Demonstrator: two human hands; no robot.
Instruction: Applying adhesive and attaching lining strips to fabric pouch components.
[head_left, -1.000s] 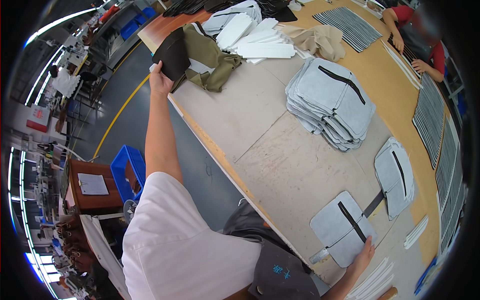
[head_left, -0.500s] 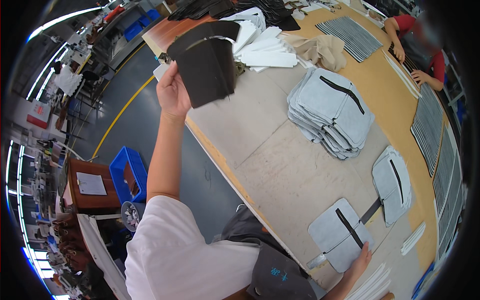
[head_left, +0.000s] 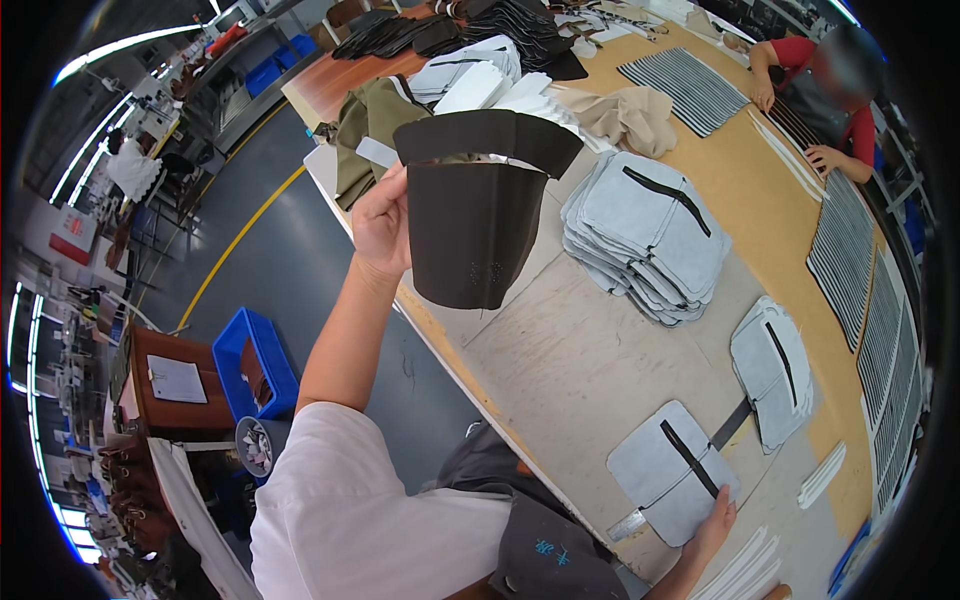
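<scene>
My left hand is raised over the table's left edge, closed on the side of a dark brown, nearly black panel. This panel narrows downward and has a wide curved band across its top, with a slit of light between the two. Down at the near right, my right hand grips the edge of a light grey panel with rounded corners and a black zipper strip. That panel lies on the table; my right thumb is hard to make out. A small stack of similar grey panels lies just beyond it.
A taller stack of grey zippered panels stands mid-table. Behind are white strips, olive fabric and beige cloth. Striped sheets lie along the far side, where a person in red sleeves works. A blue crate sits left.
My left hand has brought the dark panel to the right and nearer, turning it more face-on. Olive fabric behind it now shows. My right hand stays at the grey panel.
</scene>
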